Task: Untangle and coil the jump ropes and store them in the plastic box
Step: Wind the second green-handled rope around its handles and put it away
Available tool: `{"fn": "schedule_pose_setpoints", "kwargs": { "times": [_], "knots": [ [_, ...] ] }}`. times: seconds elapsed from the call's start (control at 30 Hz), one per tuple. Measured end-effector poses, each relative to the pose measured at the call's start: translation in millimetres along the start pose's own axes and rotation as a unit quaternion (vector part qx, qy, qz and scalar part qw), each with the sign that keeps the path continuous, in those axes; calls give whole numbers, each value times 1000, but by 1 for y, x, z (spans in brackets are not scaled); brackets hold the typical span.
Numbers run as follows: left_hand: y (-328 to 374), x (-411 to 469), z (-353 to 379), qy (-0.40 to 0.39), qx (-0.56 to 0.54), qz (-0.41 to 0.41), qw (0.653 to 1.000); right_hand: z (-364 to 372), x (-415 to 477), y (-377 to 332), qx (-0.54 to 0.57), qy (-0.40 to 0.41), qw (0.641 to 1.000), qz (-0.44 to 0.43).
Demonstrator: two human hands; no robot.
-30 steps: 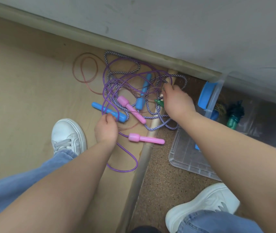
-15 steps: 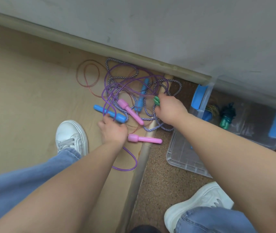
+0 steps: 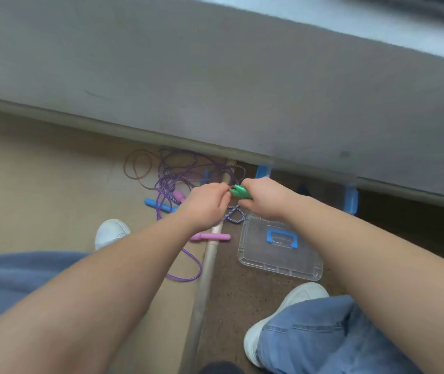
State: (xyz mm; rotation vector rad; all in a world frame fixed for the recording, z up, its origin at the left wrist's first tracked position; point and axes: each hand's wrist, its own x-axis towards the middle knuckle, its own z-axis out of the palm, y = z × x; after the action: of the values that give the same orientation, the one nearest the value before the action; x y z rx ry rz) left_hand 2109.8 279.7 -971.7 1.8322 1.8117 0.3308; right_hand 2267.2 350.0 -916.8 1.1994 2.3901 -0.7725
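A green handle (image 3: 240, 192) is seen between the two hands. A purple-and-white twisted pattern is shown by one rope (image 3: 234, 215), a plain translucent purple by another (image 3: 185, 276), and a thin reddish brown by a third (image 3: 137, 166). Two handles are coloured pink (image 3: 211, 237) and one blue (image 3: 158, 205). The lid (image 3: 280, 252) is clear, with a blue grip. The shoes (image 3: 110, 233) are white, the trousers (image 3: 331, 336) blue denim. The floor (image 3: 40, 190) is tan on the left, speckled brown on the right.
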Motion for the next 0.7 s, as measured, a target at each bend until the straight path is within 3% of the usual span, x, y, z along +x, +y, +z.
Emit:
{"fn": "schedule_pose_setpoints", "kwargs": {
  "times": [0.17,0.33,0.5,0.63,0.7],
  "knots": [
    [42,-19,-47,64,-77,27,995,-46,-64,-6,73,31,997,12],
    [83,-21,-97,128,-102,36,986,-80,-109,-3,141,112,984,4],
    [121,-26,-129,124,-141,59,980,-96,-133,-5,155,178,972,-10],
    [124,-32,-127,106,-293,-2,950,-91,-140,-12,262,226,938,-3],
    [123,-37,-115,74,-267,-38,960,-83,-135,-20,265,232,936,16]
  ]
}}
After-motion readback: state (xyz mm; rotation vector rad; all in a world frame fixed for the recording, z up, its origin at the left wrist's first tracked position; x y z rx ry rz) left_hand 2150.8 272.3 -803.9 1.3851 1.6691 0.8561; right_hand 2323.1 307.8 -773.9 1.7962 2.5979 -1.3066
